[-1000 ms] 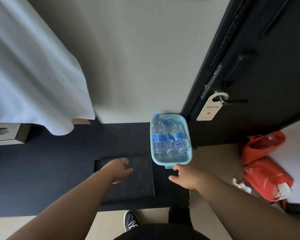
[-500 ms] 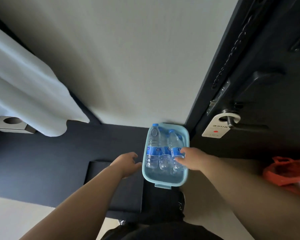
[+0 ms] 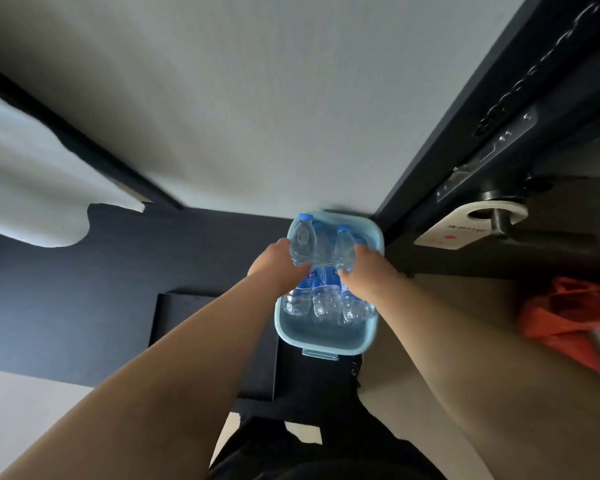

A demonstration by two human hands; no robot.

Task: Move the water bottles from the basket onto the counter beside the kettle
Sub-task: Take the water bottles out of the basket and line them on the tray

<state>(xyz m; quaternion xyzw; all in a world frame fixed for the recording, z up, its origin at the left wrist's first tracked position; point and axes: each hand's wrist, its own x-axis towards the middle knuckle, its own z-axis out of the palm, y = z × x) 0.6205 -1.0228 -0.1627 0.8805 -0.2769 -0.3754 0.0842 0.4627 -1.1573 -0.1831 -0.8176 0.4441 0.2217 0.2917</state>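
right now the left hand wraps around the left clear plastic water bottle with a blue cap, inside the pale blue plastic basket on the dark floor. beside it, the right hand closes on the right clear bottle. lifting well probably means gripping the bodies firmly and rising straight up, clear of the rim and of the other bottles lying between. no kettle or counter shows.

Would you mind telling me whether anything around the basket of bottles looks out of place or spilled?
Nothing looks spilled or damaged. The light blue basket sits on the floor in the corner by the door, the capped water bottles lying inside it. The left hand and right hand are each on a bottle. A crumpled red bag lies nearby.
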